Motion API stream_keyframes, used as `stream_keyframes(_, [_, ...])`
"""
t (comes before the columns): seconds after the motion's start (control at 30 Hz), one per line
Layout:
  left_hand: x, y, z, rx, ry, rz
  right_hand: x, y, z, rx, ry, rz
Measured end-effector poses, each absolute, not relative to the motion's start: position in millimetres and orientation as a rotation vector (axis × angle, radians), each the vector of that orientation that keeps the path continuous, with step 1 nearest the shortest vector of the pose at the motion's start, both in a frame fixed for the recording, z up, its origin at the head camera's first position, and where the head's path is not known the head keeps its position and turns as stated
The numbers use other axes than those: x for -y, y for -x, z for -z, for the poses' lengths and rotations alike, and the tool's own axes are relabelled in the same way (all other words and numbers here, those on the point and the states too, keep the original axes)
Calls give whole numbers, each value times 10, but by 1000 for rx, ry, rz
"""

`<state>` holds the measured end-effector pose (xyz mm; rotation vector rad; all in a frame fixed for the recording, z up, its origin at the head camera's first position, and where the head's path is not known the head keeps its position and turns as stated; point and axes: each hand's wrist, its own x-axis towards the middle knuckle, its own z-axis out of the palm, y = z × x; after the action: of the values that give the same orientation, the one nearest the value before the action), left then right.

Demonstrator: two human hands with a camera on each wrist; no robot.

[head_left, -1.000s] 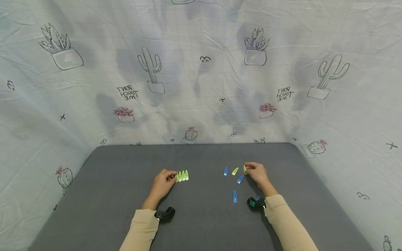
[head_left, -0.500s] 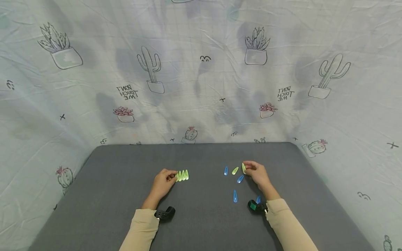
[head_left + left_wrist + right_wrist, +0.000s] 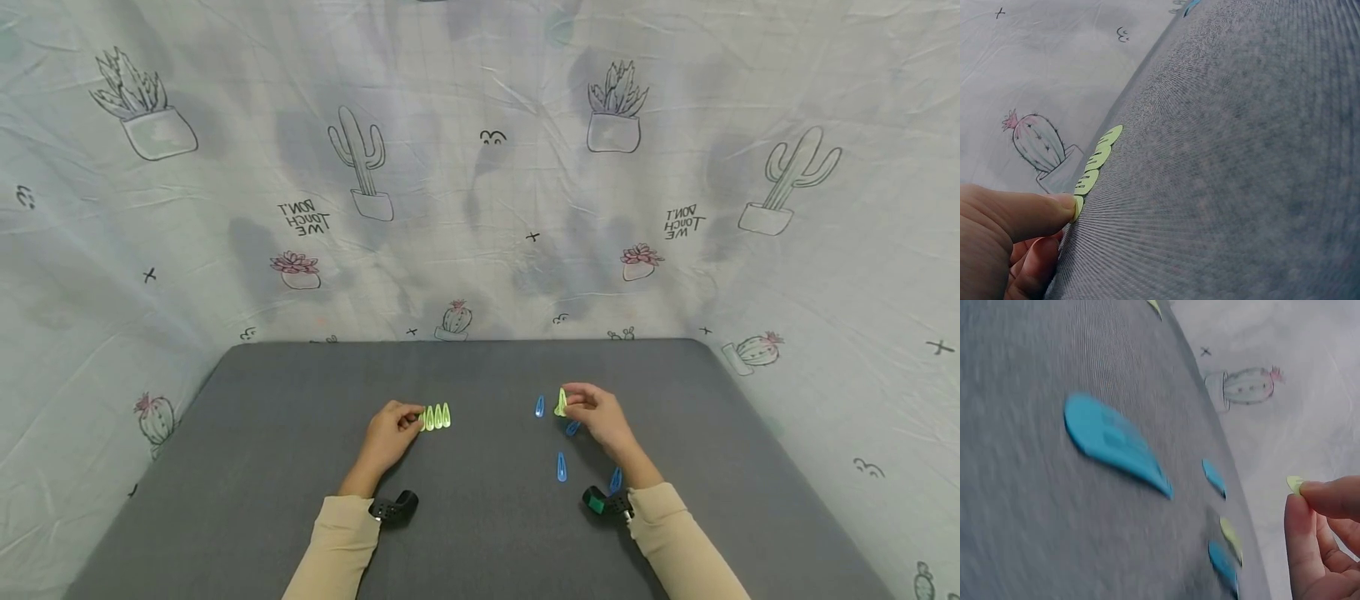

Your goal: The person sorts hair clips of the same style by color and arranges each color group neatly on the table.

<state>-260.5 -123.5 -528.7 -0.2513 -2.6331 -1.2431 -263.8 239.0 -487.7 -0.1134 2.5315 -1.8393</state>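
Observation:
Yellow-green snap hair clips stand side by side in a short row (image 3: 438,417) on the grey table. My left hand (image 3: 387,435) is at the row's left end, where thumb and finger pinch the end hair clip (image 3: 1077,209) and partly cover it. Over on the right, my right hand (image 3: 603,421) pinches another yellow-green hair clip (image 3: 1295,483) by its end, held up off the table. Beneath it lies a loose yellow-green hair clip (image 3: 1230,537), overlapped by the held one in the head view. A blue hair clip (image 3: 573,428) lies just beside that, partly behind my fingers.
More blue hair clips lie around: one (image 3: 540,407) left of my right hand, one (image 3: 562,467) nearer the front, and another (image 3: 616,479) by the right wrist camera (image 3: 603,502). A cactus-print cloth (image 3: 480,192) hangs behind the grey table (image 3: 487,533).
My right hand has lifted its yellow-green clip and carried it left, over the loose yellow-green clip. My left hand has stayed at the end of the row.

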Motion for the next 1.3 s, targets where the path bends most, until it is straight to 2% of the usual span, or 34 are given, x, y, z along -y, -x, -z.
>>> stream_keyframes(0.23, [1230, 2605, 5284, 2640, 254, 1249, -2210, 2557, 4846, -2467, 242, 1883])
stream_keyframes(0.5, [1232, 2597, 5269, 2638, 252, 1236, -1918, 2505, 4845, -2410, 272, 1889])
stream_keyframes(0.8, [1227, 2591, 5250, 2635, 250, 1239, -1584, 2523, 4899, -2356, 511, 1945])
stream_keyframes(1.07, [1228, 2600, 5247, 2631, 252, 1246, -1224, 2603, 4917, -2384, 311, 1895])
stream_keyframes(1.3, [1229, 2603, 5252, 2634, 247, 1245, -987, 2487, 4726, -2404, 294, 1876])
